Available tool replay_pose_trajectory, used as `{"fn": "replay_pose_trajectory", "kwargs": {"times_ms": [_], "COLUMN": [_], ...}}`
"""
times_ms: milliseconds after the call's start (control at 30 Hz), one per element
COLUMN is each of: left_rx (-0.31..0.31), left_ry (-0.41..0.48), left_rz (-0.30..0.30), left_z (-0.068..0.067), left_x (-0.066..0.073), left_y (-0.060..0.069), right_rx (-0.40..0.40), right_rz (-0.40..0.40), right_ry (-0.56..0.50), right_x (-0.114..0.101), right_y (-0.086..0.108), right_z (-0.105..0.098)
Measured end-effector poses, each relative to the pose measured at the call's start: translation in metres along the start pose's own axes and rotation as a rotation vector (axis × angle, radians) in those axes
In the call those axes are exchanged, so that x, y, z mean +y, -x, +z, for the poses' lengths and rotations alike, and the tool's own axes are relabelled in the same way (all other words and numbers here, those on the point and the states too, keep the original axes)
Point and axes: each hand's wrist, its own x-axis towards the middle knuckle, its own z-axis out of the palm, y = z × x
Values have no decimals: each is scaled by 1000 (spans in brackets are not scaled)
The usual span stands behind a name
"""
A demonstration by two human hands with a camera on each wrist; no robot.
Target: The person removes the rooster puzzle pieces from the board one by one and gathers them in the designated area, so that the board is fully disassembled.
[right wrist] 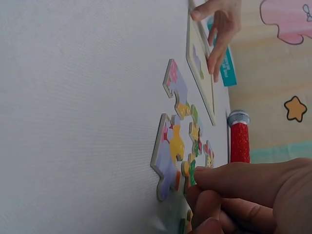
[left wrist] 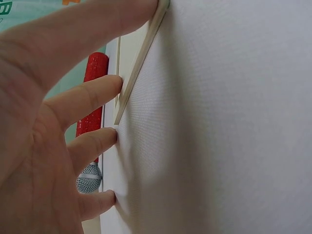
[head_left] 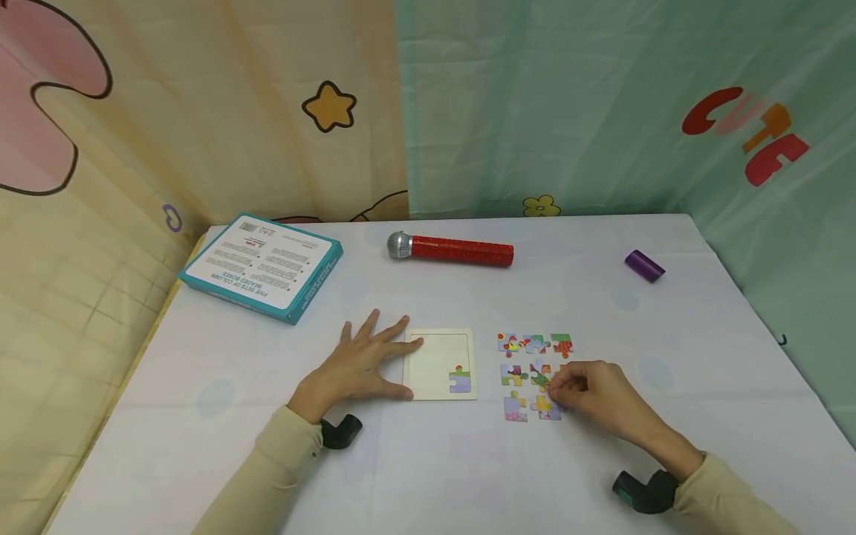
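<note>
A shallow, pale wooden puzzle tray (head_left: pixel 438 349) lies flat in the head view, with one purple-and-green puzzle piece (head_left: pixel 460 382) in its lower right corner. My left hand (head_left: pixel 364 364) is spread at its left side, thumb at the lower edge and index finger over the rim. Its other fingertips (left wrist: pixel 108 136) touch the cloth in the left wrist view. Right of the tray, several colourful jigsaw pieces (head_left: pixel 515 407) lie in rough rows. My right hand (head_left: pixel 595 390) is at their right side, thumb and fingers pinching a puzzle piece (right wrist: pixel 192 171), mostly hidden by the fingers.
A red glittery microphone (head_left: pixel 461 251) lies behind the tray. At the back left is a teal-and-white box (head_left: pixel 261 264), and a small purple cylinder (head_left: pixel 645 265) lies at the back right. Curtains (head_left: pixel 535 111) hang behind the white-covered table (head_left: pixel 428 475).
</note>
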Motion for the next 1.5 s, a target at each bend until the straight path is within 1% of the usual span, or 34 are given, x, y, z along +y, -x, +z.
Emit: {"fn": "replay_pose_trajectory", "kwargs": {"times_ms": [167,333,500,667,833,933,1067,1300,1433,1500], "left_rx": [-2,-4,-4,-5,-4,-2,-7,-9,-7,-5], "left_ry": [1,1,13,3,-3,-4,-9,-1,-5,-10], "left_rz": [0,3,-3,4,2,7,5,2,3,3], "left_z": [-1,-1,-1,1,1,1,1,0,0,0], "left_x": [0,0,0,-1,-2,-2,-3,-2,-2,-2], "left_y": [0,0,0,0,0,0,0,0,0,0], "right_rx": [32,32,22,1,-16,-23,-34,-8,15,10], "right_rz": [3,-31,-78,-126,-217,-244,-250,-257,-219,-190], "right_ry": [-23,-17,-38,-50,-52,-41,-28,-19,-41,-67], "right_x": [-10,-23,-39,-53,-62,-64,-66,-67,-68,-69], "right_y": [-8,-22,-36,-49,-58,-61,-62,-62,-62,-62], "right_z": [3,16,34,52,63,67,69,70,68,66]}}
